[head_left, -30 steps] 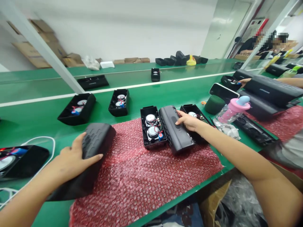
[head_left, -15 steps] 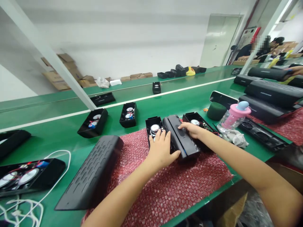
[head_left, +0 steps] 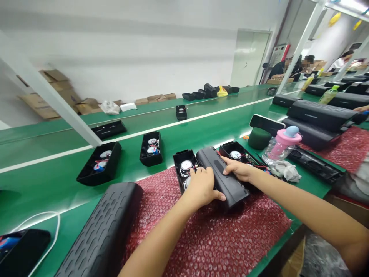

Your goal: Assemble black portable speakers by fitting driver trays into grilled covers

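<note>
A black speaker housing (head_left: 227,187) is held between my two hands over red bubble wrap (head_left: 213,246). My left hand (head_left: 201,186) grips its left side, thumb at the near end and fingers bent along the edge. From the right, my right hand (head_left: 238,169) clasps the other side, with fingertips on the top face by an oval panel. Left of the housing lies an open speaker shell (head_left: 179,161) with round drivers and wires, partly covered by my left hand. Another open shell (head_left: 229,148) with a driver and wiring sits behind my right hand.
At the left lies a textured black speaker cover (head_left: 100,231). More open shells (head_left: 99,163) stand on the green bench. A pink-lidded bottle (head_left: 278,148), a dark green round object (head_left: 259,138) and a phone (head_left: 266,124) are at the right. A white post (head_left: 63,100) rises at left.
The gap that ran lengthwise between two black pieces in my hands has closed up. Both hands remain on the housing. The view has shifted.
</note>
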`<state>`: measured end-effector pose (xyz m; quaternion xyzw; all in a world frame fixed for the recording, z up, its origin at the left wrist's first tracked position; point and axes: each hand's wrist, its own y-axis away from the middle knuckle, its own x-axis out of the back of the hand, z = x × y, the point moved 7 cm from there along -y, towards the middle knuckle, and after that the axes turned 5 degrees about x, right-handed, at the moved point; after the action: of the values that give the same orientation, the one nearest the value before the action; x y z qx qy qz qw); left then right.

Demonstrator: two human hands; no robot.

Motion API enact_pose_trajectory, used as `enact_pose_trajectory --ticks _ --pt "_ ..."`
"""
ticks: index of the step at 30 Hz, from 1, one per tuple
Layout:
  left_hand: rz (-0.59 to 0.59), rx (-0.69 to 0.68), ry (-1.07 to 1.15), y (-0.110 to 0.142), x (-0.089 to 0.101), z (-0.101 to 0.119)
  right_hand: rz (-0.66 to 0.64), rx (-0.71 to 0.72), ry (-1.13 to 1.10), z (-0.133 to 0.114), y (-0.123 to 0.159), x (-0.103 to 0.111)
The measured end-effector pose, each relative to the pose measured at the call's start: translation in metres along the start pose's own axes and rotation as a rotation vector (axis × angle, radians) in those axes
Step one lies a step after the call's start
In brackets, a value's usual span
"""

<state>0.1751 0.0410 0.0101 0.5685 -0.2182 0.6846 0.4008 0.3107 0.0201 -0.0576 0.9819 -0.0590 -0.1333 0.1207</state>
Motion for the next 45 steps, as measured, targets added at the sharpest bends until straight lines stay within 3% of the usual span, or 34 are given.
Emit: enact_pose_trajectory --ticks 6,30,45 --pt "-0.009 0.084 0.036 -0.007 -0.004 -0.002 0.063 -0.033 0.016 0.0 -0.002 -0.001" --pt "-0.038 -0.015 0.045 -0.006 -0.011 -0.002 0.111 -0.07 0.073 -0.011 0.007 -0.012" --pt "-0.061 0.005 -0.013 -0.006 -0.01 -0.001 0.112 -0.078 0.07 -0.011 0.004 -0.012"
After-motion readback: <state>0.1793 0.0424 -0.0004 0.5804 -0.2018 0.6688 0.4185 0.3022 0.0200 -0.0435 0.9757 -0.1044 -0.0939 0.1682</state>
